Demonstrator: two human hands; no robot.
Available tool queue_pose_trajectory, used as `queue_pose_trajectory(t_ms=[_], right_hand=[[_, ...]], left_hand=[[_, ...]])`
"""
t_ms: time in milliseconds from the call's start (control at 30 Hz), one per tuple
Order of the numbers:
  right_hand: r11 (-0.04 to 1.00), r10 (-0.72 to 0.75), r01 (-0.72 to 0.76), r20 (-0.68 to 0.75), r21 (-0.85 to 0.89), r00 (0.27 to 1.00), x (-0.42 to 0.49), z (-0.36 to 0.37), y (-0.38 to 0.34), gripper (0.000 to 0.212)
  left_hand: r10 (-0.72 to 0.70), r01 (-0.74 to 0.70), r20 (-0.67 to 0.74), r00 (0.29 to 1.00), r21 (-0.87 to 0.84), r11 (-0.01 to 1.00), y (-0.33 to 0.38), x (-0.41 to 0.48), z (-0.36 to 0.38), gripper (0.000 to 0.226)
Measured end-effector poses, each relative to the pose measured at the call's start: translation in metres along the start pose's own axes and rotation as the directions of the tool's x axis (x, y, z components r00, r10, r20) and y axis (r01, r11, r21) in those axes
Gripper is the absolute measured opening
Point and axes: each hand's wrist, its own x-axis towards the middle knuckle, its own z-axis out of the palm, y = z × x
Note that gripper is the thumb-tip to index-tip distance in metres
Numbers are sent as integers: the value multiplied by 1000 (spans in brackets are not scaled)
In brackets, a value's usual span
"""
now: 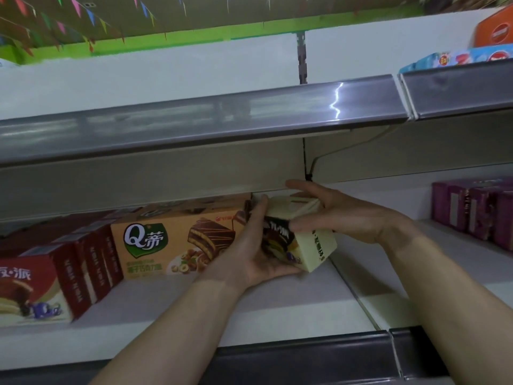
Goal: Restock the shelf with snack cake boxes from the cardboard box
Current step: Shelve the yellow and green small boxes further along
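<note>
A pale yellow snack cake box (311,240) sits tilted just above the white shelf (291,304), right of an orange snack cake box (172,243). My left hand (249,254) cups the yellow box from its left and underneath. My right hand (338,212) grips it from the top and right side, thumb across its front. The cardboard box is out of view.
Red snack cake boxes (55,279) stand in a row at the left of the same shelf. Purple boxes (472,209) fill the neighbouring bay on the right. A grey shelf edge (194,126) hangs close above my hands. Blue and orange packs (472,55) sit on the upper right shelf.
</note>
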Motion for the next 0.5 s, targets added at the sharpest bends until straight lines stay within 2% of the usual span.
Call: queue_pose_trajectory(t_ms=[133,267,367,433,500], right_hand=[[986,40,-26,-84,165,996,-1,-17,6,78],[928,44,-1,-108,372,993,4,-31,20,61],[963,109,-57,-189,264,976,1,-35,25,41],[983,166,-144,-227,114,960,-2,-37,29,29],[982,184,-171,-220,74,958,-3,-36,31,26]], left_hand=[[55,-56,-11,998,-59,997,1,-3,0,59],[70,-71,21,997,40,997,-1,-3,-2,34],[97,-95,-5,995,148,984,-4,-4,1,23],[151,-125,-51,987,338,933,-9,-3,2,25],[202,-143,-70,977,484,863,-13,-1,0,26]])
